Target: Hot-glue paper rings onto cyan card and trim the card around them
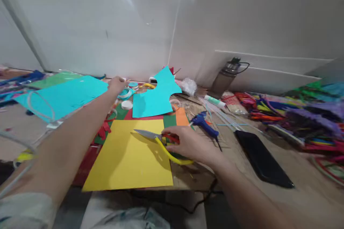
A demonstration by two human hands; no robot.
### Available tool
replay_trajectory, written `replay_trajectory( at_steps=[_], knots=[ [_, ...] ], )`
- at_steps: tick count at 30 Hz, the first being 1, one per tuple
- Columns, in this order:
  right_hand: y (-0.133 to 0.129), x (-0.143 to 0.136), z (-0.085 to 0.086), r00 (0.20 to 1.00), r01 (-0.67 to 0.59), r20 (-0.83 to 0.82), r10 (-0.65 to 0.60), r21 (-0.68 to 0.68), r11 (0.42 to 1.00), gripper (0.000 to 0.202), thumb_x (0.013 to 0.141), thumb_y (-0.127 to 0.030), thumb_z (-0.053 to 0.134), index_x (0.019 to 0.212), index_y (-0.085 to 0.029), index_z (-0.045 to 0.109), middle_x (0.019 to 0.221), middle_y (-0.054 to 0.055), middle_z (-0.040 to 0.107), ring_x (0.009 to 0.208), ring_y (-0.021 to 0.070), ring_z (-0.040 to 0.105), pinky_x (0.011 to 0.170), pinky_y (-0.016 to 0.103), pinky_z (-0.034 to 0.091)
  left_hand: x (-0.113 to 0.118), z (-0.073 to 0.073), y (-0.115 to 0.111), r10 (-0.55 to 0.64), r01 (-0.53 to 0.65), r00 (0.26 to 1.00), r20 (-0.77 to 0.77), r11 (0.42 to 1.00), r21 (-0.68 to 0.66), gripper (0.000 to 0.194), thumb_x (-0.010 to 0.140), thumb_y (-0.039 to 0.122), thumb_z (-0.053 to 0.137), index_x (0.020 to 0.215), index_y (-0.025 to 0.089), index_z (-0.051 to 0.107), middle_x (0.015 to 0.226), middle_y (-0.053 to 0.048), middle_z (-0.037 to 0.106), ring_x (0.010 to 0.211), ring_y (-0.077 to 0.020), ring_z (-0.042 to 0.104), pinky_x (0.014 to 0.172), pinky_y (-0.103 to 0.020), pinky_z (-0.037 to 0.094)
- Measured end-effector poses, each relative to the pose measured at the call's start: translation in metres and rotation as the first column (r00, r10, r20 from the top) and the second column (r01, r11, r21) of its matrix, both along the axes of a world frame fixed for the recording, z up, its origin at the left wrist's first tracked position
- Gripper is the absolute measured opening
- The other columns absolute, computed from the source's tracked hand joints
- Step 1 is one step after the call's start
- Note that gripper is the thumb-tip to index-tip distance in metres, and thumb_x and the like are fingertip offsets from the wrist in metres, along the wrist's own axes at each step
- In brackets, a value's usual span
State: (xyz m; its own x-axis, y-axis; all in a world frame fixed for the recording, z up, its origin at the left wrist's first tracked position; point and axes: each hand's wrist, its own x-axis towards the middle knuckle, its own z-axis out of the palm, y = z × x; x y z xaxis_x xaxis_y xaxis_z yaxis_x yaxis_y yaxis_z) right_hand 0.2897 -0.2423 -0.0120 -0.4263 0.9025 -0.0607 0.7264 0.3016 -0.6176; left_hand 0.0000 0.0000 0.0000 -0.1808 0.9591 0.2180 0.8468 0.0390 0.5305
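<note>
So the yellow sheet [134,161] lies flat at the near edge of the table [309,193], on top of some red and green stuff. The right hand [185,141] is over its right side with the fingers curled on the scissors [161,141], gripping them around the red part of the handle; the blades are together and point left across the sheet, and the yellow handle curves off to the right. Just right of that hand there's a blue glue gun [205,123], and further right a black phone [263,157] lying flat. Behind the yellow sheet is a cut piece of cyan paper [157,96] with curved notches, and a white lid [127,105] sits just left of it. The left hand [117,85] is reaching way out past the lid, near a roll of tape [124,93]; fingers look bent, but I can't tell if they've got hold of anything. Back right, a dark bottle [224,78] leans by the white wall [134,28].
</note>
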Motion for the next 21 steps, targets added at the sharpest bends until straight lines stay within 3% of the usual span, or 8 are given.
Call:
replay_trajectory(
  at_steps=[3, 7, 12, 16, 21],
  knots=[
    [0.0, 0.003, -0.002, 1.0, -0.011, -0.028, 0.011, 0.008, 1.0, 0.044, 0.081, -0.022, 0.075, 0.125, -0.015, 0.074, 0.111, 0.008, 0.078, 0.088, 0.0194, 0.067, 0.075, 0.028, 0.046, 0.022, -0.002, 0.003, -0.087, 0.086, 0.996, 0.031, 0.996, 0.026, 0.027, 0.095, 0.035, 0.066, 0.106, 0.012, 0.074, 0.107, -0.011, 0.076, 0.107, -0.0257, 0.069, 0.091, -0.033, 0.054],
    [-0.001, 0.007, -0.002, 0.994, -0.084, -0.063, 0.084, 0.012, 0.996, 0.044, 0.08, -0.022, 0.076, 0.123, -0.016, 0.074, 0.107, 0.006, 0.078, 0.083, 0.0176, 0.066, 0.072, 0.026, 0.046, 0.045, -0.006, 0.006, -0.206, 0.205, 0.976, 0.071, 0.979, 0.018, 0.023, 0.086, 0.039, 0.072, 0.086, 0.016, 0.076, 0.089, -0.008, 0.078, 0.09, -0.0252, 0.072, 0.074, -0.03, 0.051],
    [-0.006, 0.014, 0.002, 0.99, -0.088, -0.111, 0.09, 0.024, 0.996, 0.045, 0.078, -0.02, 0.078, 0.123, -0.017, 0.075, 0.109, 0.006, 0.078, 0.085, 0.0173, 0.065, 0.075, 0.027, 0.048, 0.069, -0.008, 0.014, -0.461, 0.466, 0.88, 0.113, 0.885, -0.018, 0.027, 0.075, 0.038, 0.081, 0.094, 0.02, 0.077, 0.1, -0.008, 0.08, 0.1, -0.0273, 0.071, 0.087, -0.033, 0.053],
    [-0.011, 0.027, 0.0, 0.964, 0.052, -0.262, -0.042, 0.034, 0.998, 0.044, 0.078, -0.022, 0.075, 0.122, -0.02, 0.075, 0.098, 0.003, 0.076, 0.079, 0.0162, 0.064, 0.07, 0.027, 0.049, 0.09, -0.014, 0.026, -0.569, 0.581, 0.808, 0.154, 0.813, -0.042, 0.043, 0.074, 0.037, 0.08, 0.112, 0.019, 0.074, 0.115, -0.01, 0.078, 0.107, -0.0269, 0.072, 0.092, -0.033, 0.054],
    [-0.008, 0.054, -0.004, 0.793, 0.355, -0.553, -0.256, 0.077, 0.932, 0.045, 0.075, -0.027, 0.073, 0.12, -0.021, 0.074, 0.097, 0.004, 0.074, 0.083, 0.0172, 0.066, 0.073, 0.03, 0.053, 0.108, -0.026, 0.045, -0.582, 0.597, 0.797, 0.162, 0.799, -0.071, 0.047, 0.072, 0.039, 0.081, 0.113, 0.016, 0.074, 0.112, -0.012, 0.079, 0.108, -0.0306, 0.072, 0.089, -0.035, 0.057]
  ],
)
